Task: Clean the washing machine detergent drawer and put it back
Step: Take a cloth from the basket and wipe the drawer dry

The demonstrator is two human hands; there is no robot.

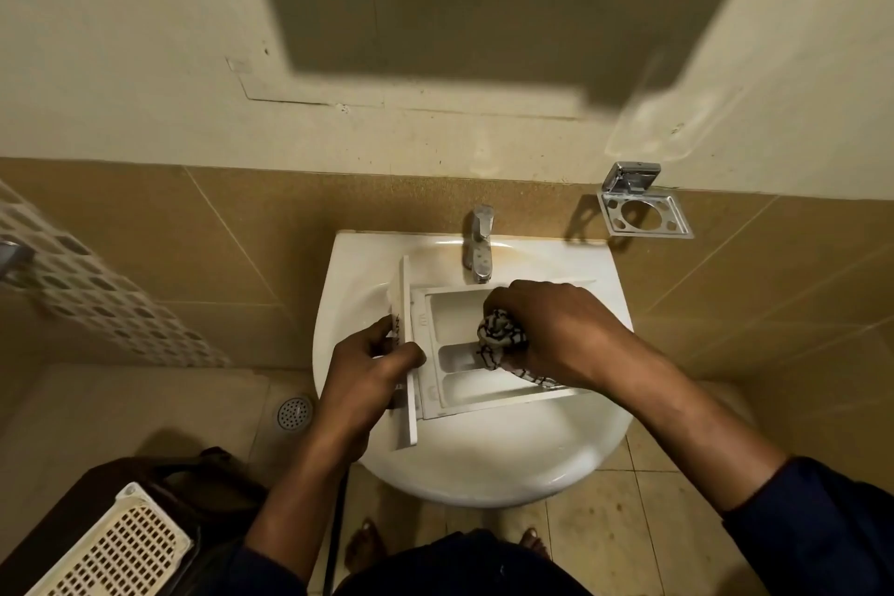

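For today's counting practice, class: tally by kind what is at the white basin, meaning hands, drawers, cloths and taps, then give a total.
Hands: 2, left hand and right hand
Drawers: 1, the white plastic detergent drawer
Cloths: 1, the black-and-white checked cloth
Taps: 1, the silver metal tap
Total: 5

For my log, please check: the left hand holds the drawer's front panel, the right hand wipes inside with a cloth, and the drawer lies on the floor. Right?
Not the floor: the head view shows the drawer lying across the sink. The rest holds: the left hand holds its front panel, the right hand wipes inside with the cloth.
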